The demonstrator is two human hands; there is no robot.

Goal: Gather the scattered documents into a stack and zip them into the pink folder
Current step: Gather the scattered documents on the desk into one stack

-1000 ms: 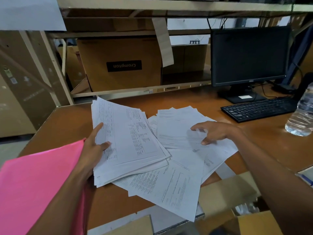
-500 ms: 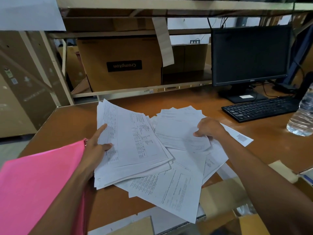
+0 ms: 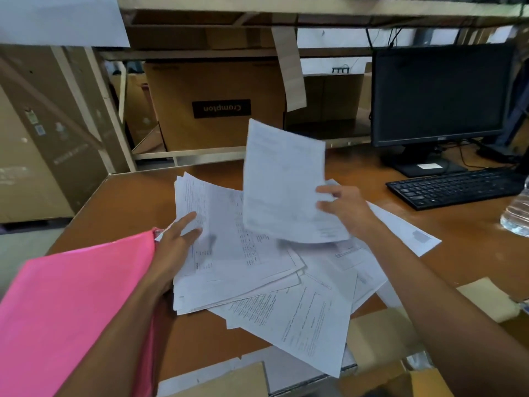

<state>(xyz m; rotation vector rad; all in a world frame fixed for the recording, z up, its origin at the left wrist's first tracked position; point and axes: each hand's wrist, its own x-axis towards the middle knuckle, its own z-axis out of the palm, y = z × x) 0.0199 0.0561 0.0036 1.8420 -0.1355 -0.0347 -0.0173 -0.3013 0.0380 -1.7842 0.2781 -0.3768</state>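
White printed documents lie fanned across the brown desk. My left hand grips the left edge of a thick stack of sheets, thumb on top. My right hand holds a small bundle of pages lifted off the desk and tilted upright above the pile. Loose sheets still lie below and to the right, one hanging over the front edge. A single page lies further right. The pink folder lies at the lower left, partly under my left forearm.
A black monitor and keyboard stand at the back right, with a water bottle at the right edge. A cardboard box sits on the shelf behind the desk. More cardboard lies below the front edge.
My right hand has picked up a bundle of pages from the right pile and raised it upright, moving left over the stack. The left hand's stack shifted slightly right.
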